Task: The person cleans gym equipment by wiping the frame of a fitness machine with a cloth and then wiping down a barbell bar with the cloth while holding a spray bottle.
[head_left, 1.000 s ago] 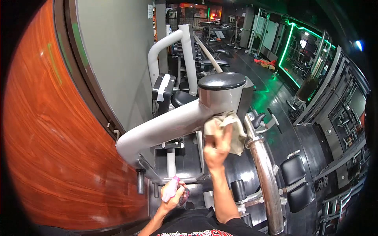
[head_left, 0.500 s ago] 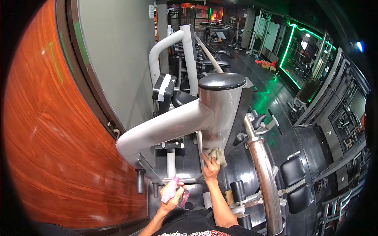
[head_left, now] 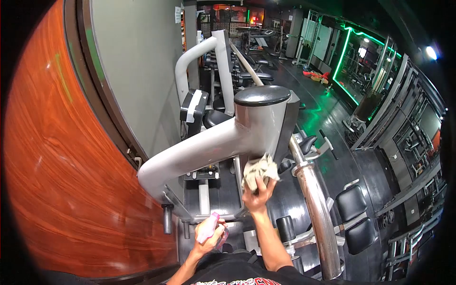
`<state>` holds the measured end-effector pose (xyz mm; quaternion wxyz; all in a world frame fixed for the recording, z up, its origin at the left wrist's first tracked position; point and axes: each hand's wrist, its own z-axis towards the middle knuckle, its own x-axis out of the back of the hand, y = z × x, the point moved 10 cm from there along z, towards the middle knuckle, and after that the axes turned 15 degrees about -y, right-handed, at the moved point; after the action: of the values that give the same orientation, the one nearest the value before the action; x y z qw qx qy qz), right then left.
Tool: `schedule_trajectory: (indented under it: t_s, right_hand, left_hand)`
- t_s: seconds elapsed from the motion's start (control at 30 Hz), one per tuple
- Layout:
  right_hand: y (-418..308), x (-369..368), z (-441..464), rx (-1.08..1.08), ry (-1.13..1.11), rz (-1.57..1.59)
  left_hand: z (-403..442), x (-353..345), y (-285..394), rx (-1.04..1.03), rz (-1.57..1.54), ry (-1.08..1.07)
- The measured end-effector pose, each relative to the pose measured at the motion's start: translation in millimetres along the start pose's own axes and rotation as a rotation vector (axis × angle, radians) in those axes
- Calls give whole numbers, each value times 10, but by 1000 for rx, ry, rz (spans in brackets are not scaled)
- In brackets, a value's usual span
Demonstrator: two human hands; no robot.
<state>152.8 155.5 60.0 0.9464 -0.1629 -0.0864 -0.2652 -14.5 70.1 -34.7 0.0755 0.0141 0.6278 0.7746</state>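
Observation:
My right hand (head_left: 257,195) holds a crumpled light cloth (head_left: 260,172) against the lower part of a thick grey upright post (head_left: 261,126), which has a black oval cap (head_left: 262,95). Down at the bottom centre, my left hand (head_left: 209,238) is wrapped round a pink spray bottle (head_left: 207,228), below the post and left of my right forearm. A wide grey tube (head_left: 190,154) runs from the post down to the left. Beside the post on the right slopes a worn metal bar (head_left: 317,213).
Wood panelling (head_left: 71,180) and a grey wall (head_left: 137,71) stand at the left. Black padded seats (head_left: 352,202) are at the lower right. Gym machines, a green-lit frame (head_left: 343,54) and a weight rack (head_left: 408,109) stand farther back and right.
My right hand and the cloth moved down the post, then back up somewhat. My left hand has kept the bottle in nearly the same place. The view has shifted slightly.

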Motion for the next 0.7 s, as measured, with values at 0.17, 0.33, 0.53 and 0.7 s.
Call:
schedule_trajectory:
  t_s: [0.17, 0.33, 0.53, 0.7]
  right_hand:
    - [-116, -319, 876, -66, -271, -118]
    - [185, -549, 144, -87, -229, -175]
    - [916, -582, -1471, -386, -489, -228]
    - [926, -246, -1414, -429, -253, -115]
  left_hand:
    - [8, 22, 44, -13, 27, -2]
    - [-32, 67, -42, 35, 43, -27]
    - [-51, 115, -12, 5, 33, -10]
    - [-34, 79, -21, 19, -3, 4]
